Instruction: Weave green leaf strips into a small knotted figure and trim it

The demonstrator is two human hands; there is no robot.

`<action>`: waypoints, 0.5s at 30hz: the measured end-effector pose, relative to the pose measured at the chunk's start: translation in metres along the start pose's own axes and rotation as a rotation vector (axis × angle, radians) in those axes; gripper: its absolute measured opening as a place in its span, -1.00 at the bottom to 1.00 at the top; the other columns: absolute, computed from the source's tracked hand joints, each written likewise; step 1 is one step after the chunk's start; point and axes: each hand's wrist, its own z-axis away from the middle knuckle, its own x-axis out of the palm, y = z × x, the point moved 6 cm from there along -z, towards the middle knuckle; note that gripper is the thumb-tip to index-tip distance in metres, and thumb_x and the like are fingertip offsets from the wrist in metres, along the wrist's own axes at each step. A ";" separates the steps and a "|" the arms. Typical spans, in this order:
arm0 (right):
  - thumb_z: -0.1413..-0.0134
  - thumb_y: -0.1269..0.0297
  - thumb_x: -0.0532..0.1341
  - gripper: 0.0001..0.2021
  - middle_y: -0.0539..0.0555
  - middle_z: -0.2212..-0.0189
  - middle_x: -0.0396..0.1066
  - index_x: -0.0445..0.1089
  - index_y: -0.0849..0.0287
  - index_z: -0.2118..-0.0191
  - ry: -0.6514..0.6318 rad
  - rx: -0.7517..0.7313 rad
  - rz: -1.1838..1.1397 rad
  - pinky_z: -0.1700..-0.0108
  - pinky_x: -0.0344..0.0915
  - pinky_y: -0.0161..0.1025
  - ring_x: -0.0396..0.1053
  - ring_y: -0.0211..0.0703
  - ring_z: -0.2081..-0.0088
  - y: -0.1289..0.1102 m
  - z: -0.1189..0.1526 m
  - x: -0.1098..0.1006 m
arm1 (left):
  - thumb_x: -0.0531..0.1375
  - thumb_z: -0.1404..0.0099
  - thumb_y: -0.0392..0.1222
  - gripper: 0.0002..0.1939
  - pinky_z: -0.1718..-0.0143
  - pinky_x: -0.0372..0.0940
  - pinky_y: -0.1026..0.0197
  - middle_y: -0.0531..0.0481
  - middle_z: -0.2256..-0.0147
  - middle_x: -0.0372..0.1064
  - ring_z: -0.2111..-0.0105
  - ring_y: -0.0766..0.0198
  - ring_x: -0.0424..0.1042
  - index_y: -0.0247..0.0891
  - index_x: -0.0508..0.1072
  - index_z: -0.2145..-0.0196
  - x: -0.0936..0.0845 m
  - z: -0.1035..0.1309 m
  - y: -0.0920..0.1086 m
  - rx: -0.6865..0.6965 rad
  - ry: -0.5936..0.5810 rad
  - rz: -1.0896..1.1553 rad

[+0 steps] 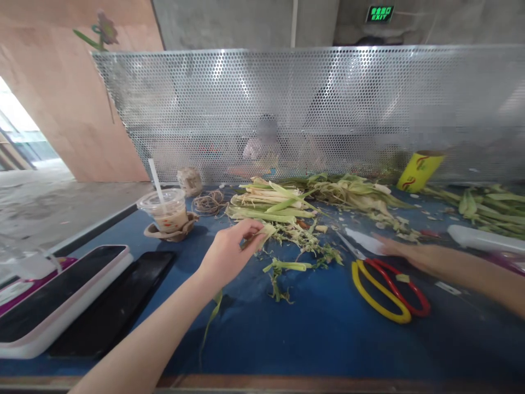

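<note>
My left hand is closed in a pinch on a pale green piece of husk, at the front of a pile of cut stalks and leaves. Below that wrist a thin green strip curls toward the table's front edge. My right hand is smeared by motion and reaches in from the right. Its fingertips are beside a white blurred item; whether they hold it cannot be made out. Scissors with one yellow and one red handle lie just in front, blades pointing away to the left.
A plastic cup with a straw sits in a cardboard holder at left, near coiled twine. Two phone-like devices, one black, lie front left. A yellow roll leans by the perforated metal screen. More leaves lie at right.
</note>
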 end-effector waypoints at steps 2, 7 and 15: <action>-0.08 0.50 -0.13 -0.39 0.06 0.11 0.47 -0.09 -0.07 -0.25 -0.121 -0.058 -0.131 0.09 0.22 -0.37 0.44 -0.23 0.13 0.007 0.001 0.011 | 0.10 -0.22 -0.08 -0.85 0.39 0.30 0.29 0.07 0.42 0.49 0.44 0.28 0.50 -0.17 0.36 0.30 0.002 0.000 0.001 0.001 -0.015 -0.010; -0.04 0.52 -0.09 -0.39 0.16 0.07 0.44 -0.09 0.18 -0.26 -0.172 -0.005 -0.142 -0.01 0.15 -0.33 0.36 -0.14 0.02 0.027 -0.034 -0.001 | 0.10 -0.22 -0.07 -0.84 0.37 0.31 0.30 0.07 0.41 0.49 0.43 0.28 0.50 -0.16 0.37 0.29 0.001 -0.001 -0.003 -0.015 0.014 0.014; -0.09 0.40 -0.07 -0.39 0.12 0.06 0.43 -0.19 0.06 -0.28 0.041 0.166 -0.003 0.44 0.24 -0.31 0.26 -0.26 0.66 0.040 -0.024 -0.044 | 0.10 -0.22 -0.05 -0.82 0.36 0.31 0.29 0.06 0.42 0.48 0.43 0.27 0.50 -0.17 0.37 0.30 0.001 -0.001 -0.003 0.007 0.020 -0.010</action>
